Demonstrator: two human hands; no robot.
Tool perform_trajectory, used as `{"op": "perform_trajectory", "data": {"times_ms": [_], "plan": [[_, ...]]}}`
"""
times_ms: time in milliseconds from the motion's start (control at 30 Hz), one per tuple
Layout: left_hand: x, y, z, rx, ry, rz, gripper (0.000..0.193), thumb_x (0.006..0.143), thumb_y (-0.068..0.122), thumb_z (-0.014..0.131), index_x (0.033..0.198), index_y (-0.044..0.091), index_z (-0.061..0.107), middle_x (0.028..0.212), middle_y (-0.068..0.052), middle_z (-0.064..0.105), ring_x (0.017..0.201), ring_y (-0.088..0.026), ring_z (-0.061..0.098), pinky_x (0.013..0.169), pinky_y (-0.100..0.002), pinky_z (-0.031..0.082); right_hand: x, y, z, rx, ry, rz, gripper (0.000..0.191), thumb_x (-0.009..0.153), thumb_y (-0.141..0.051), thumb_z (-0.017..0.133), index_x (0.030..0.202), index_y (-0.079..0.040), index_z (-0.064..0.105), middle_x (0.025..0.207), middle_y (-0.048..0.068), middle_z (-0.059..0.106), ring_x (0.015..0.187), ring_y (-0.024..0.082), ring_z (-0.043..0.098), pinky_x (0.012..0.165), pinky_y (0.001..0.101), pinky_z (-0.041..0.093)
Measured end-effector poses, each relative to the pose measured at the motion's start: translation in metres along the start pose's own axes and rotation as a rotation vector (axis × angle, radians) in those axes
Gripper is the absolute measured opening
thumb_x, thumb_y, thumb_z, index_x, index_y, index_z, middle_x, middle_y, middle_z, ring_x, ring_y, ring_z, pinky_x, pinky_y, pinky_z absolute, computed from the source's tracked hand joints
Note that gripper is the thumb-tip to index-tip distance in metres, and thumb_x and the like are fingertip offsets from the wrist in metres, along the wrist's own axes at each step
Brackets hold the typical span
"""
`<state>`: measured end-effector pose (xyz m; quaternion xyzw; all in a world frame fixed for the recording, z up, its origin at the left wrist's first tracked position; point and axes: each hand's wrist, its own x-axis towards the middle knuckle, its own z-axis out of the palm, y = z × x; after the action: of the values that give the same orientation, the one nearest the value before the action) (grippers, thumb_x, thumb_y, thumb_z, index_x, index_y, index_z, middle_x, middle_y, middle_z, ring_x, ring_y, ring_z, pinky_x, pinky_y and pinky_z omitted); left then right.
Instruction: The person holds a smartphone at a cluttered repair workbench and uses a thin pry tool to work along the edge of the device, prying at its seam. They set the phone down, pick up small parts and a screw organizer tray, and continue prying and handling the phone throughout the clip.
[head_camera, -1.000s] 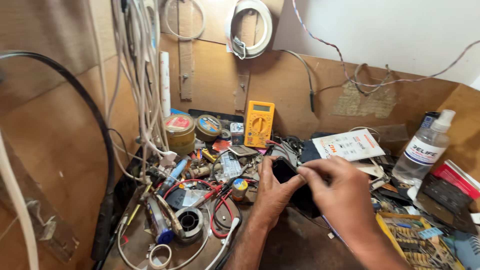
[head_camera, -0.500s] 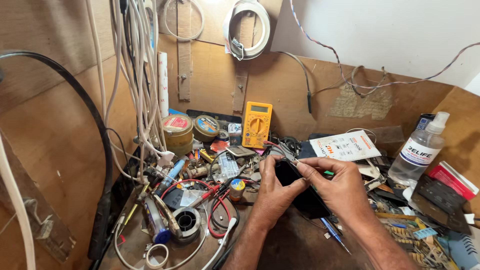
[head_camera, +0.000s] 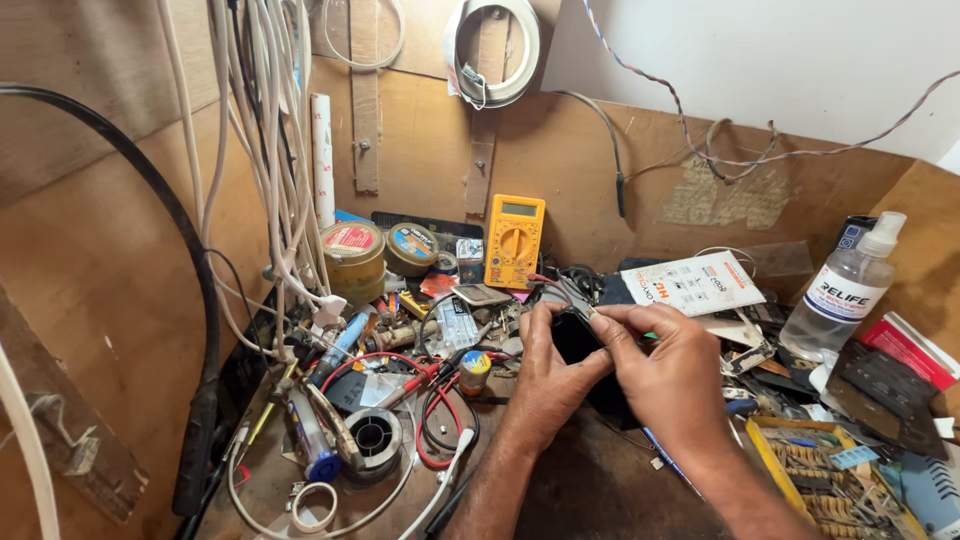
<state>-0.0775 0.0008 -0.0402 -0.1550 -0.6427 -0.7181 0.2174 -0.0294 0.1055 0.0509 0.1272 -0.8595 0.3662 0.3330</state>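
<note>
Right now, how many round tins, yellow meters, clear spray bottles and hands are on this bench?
Round tins: 2, one red-topped, one blue-topped
Yellow meter: 1
Clear spray bottle: 1
Hands: 2, left hand and right hand, both on a dark phone
Total: 6

Your left hand (head_camera: 548, 375) and right hand (head_camera: 668, 372) hide most of the black device (head_camera: 578, 340); your forearms run off the bottom edge.

One camera sits on my head. It looks steeply down, close over my cluttered wooden worktop (head_camera: 600, 490), facing the plywood back wall (head_camera: 420, 150).
</note>
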Motion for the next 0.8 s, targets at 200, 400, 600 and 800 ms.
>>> {"op": "perform_trajectory", "data": {"times_ms": [200, 400, 600, 800], "plan": [[-0.002, -0.003, 0.000, -0.038, 0.016, 0.040, 0.057, 0.083, 0.018, 0.082, 0.127, 0.009, 0.048, 0.119, -0.011, 0.043, 0.109, -0.020, 0.051, 0.096, -0.034, 0.051, -0.011, -0.016, 0.010, -0.187, 0.107, -0.119, 0.016, 0.087, -0.016, 0.076, 0.099, -0.005, 0.080, 0.079, 0.013, 0.067, 0.068, 0.028, 0.067, 0.062, 0.0399, 0.050], [0.000, -0.004, 0.002, -0.191, 0.015, -0.003, 0.054, 0.081, 0.014, 0.079, 0.124, 0.009, 0.047, 0.119, -0.011, 0.042, 0.110, -0.019, 0.053, 0.095, -0.033, 0.052, -0.009, -0.016, 0.011, -0.239, 0.097, -0.182, 0.017, 0.089, -0.017, 0.075, 0.100, -0.005, 0.079, 0.081, 0.014, 0.066, 0.070, 0.032, 0.066, 0.061, 0.0425, 0.050], [0.001, -0.008, 0.004, 0.010, 0.046, 0.064, 0.060, 0.079, 0.018, 0.083, 0.126, 0.008, 0.046, 0.120, -0.014, 0.042, 0.112, -0.024, 0.052, 0.099, -0.037, 0.050, 0.012, -0.009, -0.002, -0.185, -0.033, -0.140, 0.018, 0.085, -0.019, 0.077, 0.095, -0.006, 0.081, 0.080, 0.013, 0.072, 0.069, 0.028, 0.070, 0.064, 0.0404, 0.053], [0.000, -0.002, 0.002, -0.027, -0.004, 0.032, 0.068, 0.075, 0.025, 0.087, 0.125, 0.007, 0.043, 0.121, -0.013, 0.039, 0.114, -0.024, 0.048, 0.098, -0.038, 0.049, 0.047, -0.006, -0.013, -0.217, -0.286, 0.088, 0.022, 0.081, -0.022, 0.079, 0.096, -0.006, 0.082, 0.080, 0.013, 0.080, 0.066, 0.020, 0.075, 0.065, 0.0357, 0.056]]}}
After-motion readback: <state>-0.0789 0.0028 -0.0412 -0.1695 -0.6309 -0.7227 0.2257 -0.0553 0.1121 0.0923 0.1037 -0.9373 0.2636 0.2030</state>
